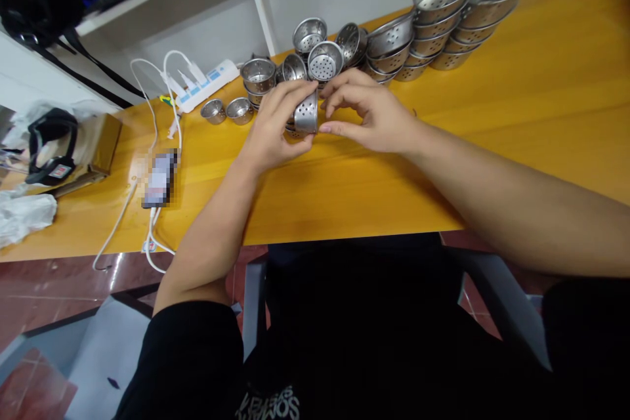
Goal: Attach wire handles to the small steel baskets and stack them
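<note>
Well out to the left of your hands, headphones [52,144] rest on a cardboard box [98,151]. Nearer, left of your left forearm, lies a phone [161,178]; beyond it, a white power strip [209,86]. Two small metal cups [239,111] stand upright just left of your left hand [273,121], whose fingers and thumb grip a perforated cup [307,113]. That cup sits between your hands, tipped on its side: silvery, shiny, its curved wall dotted with round dark holes; you cannot tell which way it opens. Your right hand [371,111] is open, fingers curved, thumb tip at the cup's edge, contact unclear. Past it, stacks of larger perforated cups [438,13] rise.
</note>
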### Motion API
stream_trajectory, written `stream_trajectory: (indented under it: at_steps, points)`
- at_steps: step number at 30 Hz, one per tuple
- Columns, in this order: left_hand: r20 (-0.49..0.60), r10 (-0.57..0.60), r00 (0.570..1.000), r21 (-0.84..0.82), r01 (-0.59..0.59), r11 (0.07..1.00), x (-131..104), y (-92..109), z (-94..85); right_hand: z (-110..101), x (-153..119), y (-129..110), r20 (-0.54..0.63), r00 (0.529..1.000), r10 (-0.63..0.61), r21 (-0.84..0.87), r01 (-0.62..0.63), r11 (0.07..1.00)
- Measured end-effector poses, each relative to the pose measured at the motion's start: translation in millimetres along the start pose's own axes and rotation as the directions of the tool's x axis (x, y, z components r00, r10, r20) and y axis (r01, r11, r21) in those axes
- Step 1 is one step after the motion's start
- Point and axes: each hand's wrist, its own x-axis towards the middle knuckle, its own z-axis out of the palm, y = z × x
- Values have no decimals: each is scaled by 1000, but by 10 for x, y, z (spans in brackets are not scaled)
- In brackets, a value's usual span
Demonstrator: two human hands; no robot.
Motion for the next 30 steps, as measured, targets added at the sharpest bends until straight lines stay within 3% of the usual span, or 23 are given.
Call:
stream_trajectory:
  at_steps: [8,14,17,19,22,25,27,30]
  points:
    - [32,20,999,-7,-19,1000,6,-125,-15,6,27,-6,-57,997,55,65,-51,997]
    - [-74,-29,997,-70,23,997,-51,-411,41,-28,76,11,-119,987,110,259,-77,963]
    - [-216,-98,971,-131,71,989,-101,-666,157,-142,60,41,-109,988,113,89,-103,991]
    - [-262,-136,956,-139,102,985,-134,-832,254,-238,27,113,10,984,176,-120,-173,978]
    - [-238,-199,951,-170,161,972,-172,-988,384,-347,-45,330,255,903,345,-353,-245,903]
    - [-207,-253,945,-191,215,958,-185,-1020,467,-378,-113,599,368,837,405,-450,-221,865]
    - [-195,-266,944,-183,232,955,-178,-993,494,-350,-143,724,347,856,382,-448,-207,870]
    - [-176,-286,942,-202,250,947,-147,-905,492,-250,-150,728,226,941,251,-332,-168,928]
